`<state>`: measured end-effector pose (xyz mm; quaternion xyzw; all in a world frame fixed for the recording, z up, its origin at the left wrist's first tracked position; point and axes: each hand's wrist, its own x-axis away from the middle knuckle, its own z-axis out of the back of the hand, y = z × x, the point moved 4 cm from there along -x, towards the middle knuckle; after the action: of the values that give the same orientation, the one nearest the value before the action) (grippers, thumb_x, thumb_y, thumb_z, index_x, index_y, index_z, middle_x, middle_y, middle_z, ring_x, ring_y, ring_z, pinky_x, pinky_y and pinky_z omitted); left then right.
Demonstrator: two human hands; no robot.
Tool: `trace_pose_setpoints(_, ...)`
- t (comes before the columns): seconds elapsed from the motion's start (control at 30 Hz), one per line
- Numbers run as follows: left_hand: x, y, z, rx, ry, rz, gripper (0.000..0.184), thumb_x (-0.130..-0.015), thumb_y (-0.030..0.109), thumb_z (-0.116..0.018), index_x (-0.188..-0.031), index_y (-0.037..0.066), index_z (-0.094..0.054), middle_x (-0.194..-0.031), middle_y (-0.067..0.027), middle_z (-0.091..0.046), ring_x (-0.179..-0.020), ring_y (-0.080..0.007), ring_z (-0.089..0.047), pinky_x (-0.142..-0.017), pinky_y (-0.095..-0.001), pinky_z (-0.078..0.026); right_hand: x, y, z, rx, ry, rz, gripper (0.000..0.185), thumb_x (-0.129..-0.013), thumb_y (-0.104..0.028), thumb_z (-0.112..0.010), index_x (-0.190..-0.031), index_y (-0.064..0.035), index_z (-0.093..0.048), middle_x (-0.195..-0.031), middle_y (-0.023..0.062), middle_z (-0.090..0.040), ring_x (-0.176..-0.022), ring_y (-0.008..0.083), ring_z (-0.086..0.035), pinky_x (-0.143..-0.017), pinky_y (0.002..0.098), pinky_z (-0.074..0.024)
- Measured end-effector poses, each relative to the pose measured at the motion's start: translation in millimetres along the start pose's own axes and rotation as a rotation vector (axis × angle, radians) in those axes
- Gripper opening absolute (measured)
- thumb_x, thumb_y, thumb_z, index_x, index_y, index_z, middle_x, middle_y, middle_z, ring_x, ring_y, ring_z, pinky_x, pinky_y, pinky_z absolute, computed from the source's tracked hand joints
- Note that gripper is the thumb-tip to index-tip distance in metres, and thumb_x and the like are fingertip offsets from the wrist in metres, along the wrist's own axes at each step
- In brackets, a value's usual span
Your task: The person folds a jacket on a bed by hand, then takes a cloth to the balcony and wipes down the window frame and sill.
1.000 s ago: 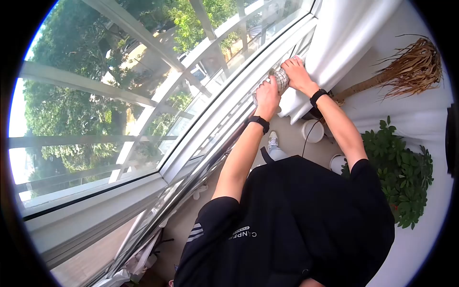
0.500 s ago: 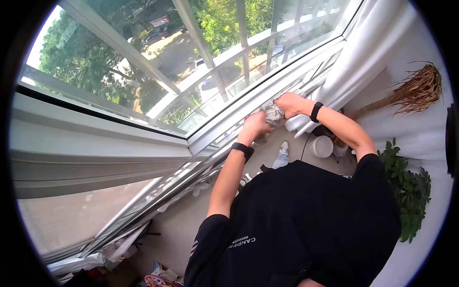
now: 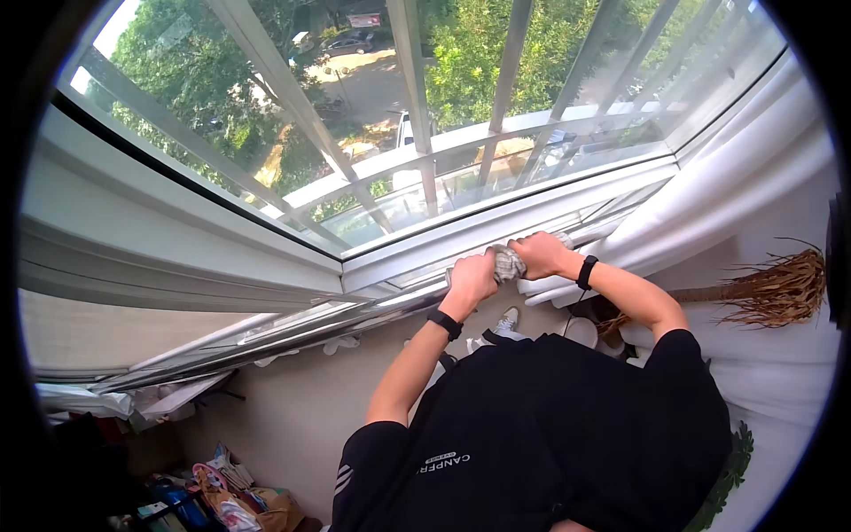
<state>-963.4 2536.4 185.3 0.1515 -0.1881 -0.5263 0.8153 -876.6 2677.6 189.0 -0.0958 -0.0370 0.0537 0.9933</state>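
A crumpled grey-and-white cloth is bunched between my two hands, in front of the window sill. My left hand is closed around its left part, and the fingers curl over it. Close beside it, my right hand grips the other end, where a bit of cloth sticks out past the knuckles. Each wrist wears a black band. Part of the cloth is hidden inside both fists.
Behind the sill are window panes with white bars. A white curtain hangs at the right, near a dried plant and a white bucket. Assorted items lie on the floor at lower left.
My view has turned, so the window and sill sit differently in it. My hands have drawn closer together on the cloth, which stays gripped by both.
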Motion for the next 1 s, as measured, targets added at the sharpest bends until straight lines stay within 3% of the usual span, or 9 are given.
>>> trace_pose_setpoints(0.1, 5, 6, -10, -0.085, 0.143, 0.014, 0.045, -0.064, 0.010, -0.067, -0.107, 0.002, -0.055, -0.083, -0.0162, -0.066, -0.079, -0.0320, -0.067, -0.070, -0.0422, -0.052, 5, -3, -3, 0.094, 0.194, 0.134, 0.035, -0.065, -0.020, -0.067, -0.094, -0.0037, -0.055, -0.070, 0.0112, -0.061, -0.063, 0.0305, -0.063, -0.059, 0.0390, -0.0501)
trace_pose_setpoints(0.17, 14, 10, -11, -0.180, 0.327, 0.001, 0.042, -0.066, 0.010, -0.068, -0.105, 0.002, -0.055, -0.087, -0.0141, -0.065, -0.083, -0.0299, -0.065, -0.072, -0.0399, -0.051, 8, -11, 0, 0.101, 0.205, 0.151, 0.041, -0.065, -0.011, -0.065, -0.103, -0.0006, -0.056, -0.083, 0.0132, -0.059, -0.078, 0.0297, -0.061, -0.073, 0.0379, -0.0485)
trace_pose_setpoints(0.23, 25, 16, -8, -0.237, 0.448, -0.014, 0.034, -0.069, 0.009, -0.065, -0.100, 0.004, -0.055, -0.086, -0.0110, -0.059, -0.084, -0.0268, -0.061, -0.074, -0.0369, -0.047, 5, -21, 5, 0.073, 0.307, 0.207, 0.048, -0.062, -0.006, -0.065, -0.109, 0.0009, -0.055, -0.090, 0.0156, -0.058, -0.084, 0.0315, -0.059, -0.077, 0.0394, -0.0478)
trace_pose_setpoints(0.3, 32, 20, -6, -0.267, 0.570, -0.030, 0.030, -0.070, 0.009, -0.064, -0.098, 0.005, -0.054, -0.084, -0.0104, -0.058, -0.082, -0.0259, -0.059, -0.074, -0.0361, -0.046, 3, -30, 3, 0.039, 0.257, 0.188, 0.052, -0.061, -0.004, -0.065, -0.111, 0.0027, -0.053, -0.094, 0.0172, -0.058, -0.087, 0.0334, -0.058, -0.078, 0.0404, -0.0477)
trace_pose_setpoints(0.47, 40, 1, -16, -0.218, 0.625, 0.011, 0.016, -0.073, 0.011, -0.058, -0.088, 0.004, -0.056, -0.081, -0.0095, -0.056, -0.081, -0.0251, -0.057, -0.078, -0.0352, -0.044, -24, -58, -8, -0.015, 0.172, 0.183, 0.044, -0.066, -0.009, -0.068, -0.106, 0.0023, -0.052, -0.093, 0.0185, -0.059, -0.087, 0.0352, -0.059, -0.077, 0.0407, -0.0481)
trace_pose_setpoints(0.6, 95, -40, 3, -0.231, 0.689, 0.013, 0.024, -0.071, 0.010, -0.058, -0.093, 0.000, -0.055, -0.087, -0.0127, -0.054, -0.087, -0.0270, -0.055, -0.084, -0.0357, -0.042, -58, -109, -22, 0.026, 0.118, 0.187, 0.045, -0.066, -0.009, -0.069, -0.105, 0.0035, -0.050, -0.093, 0.0189, -0.057, -0.086, 0.0366, -0.058, -0.078, 0.0417, -0.0473)
trace_pose_setpoints(0.7, 154, -86, 17, -0.249, 0.750, 0.089, 0.044, -0.076, 0.012, -0.056, -0.116, -0.005, -0.052, -0.108, -0.0173, -0.056, -0.108, -0.0296, -0.053, -0.101, -0.0387, -0.039, -95, -184, -26, 0.012, 0.196, 0.220, 0.047, -0.066, -0.011, -0.071, -0.104, 0.0025, -0.047, -0.096, 0.0204, -0.056, -0.086, 0.0382, -0.057, -0.075, 0.0441, -0.0469)
trace_pose_setpoints(0.87, 243, -170, 35, -0.221, 0.793, 0.152, 0.053, -0.077, 0.010, -0.056, -0.127, -0.003, -0.048, -0.125, -0.0175, -0.053, -0.124, -0.0306, -0.047, -0.112, -0.0397, -0.032, -151, -290, -54, 0.073, 0.256, 0.267, 0.058, -0.062, -0.008, -0.070, -0.112, 0.0072, -0.045, -0.112, 0.0231, -0.051, -0.105, 0.0375, -0.050, -0.095, 0.0453, -0.0385)
trace_pose_setpoints(1.0, 296, -221, 46, -0.149, 0.814, 0.202, 0.055, -0.076, 0.008, -0.056, -0.129, -0.002, -0.048, -0.127, -0.0173, -0.053, -0.126, -0.0317, -0.046, -0.113, -0.0407, -0.031, -187, -355, -64, 0.087, 0.183, 0.278, 0.073, -0.063, -0.012, -0.072, -0.124, 0.0105, -0.039, -0.122, 0.0282, -0.047, -0.111, 0.0423, -0.048, -0.101, 0.0479, -0.0362)
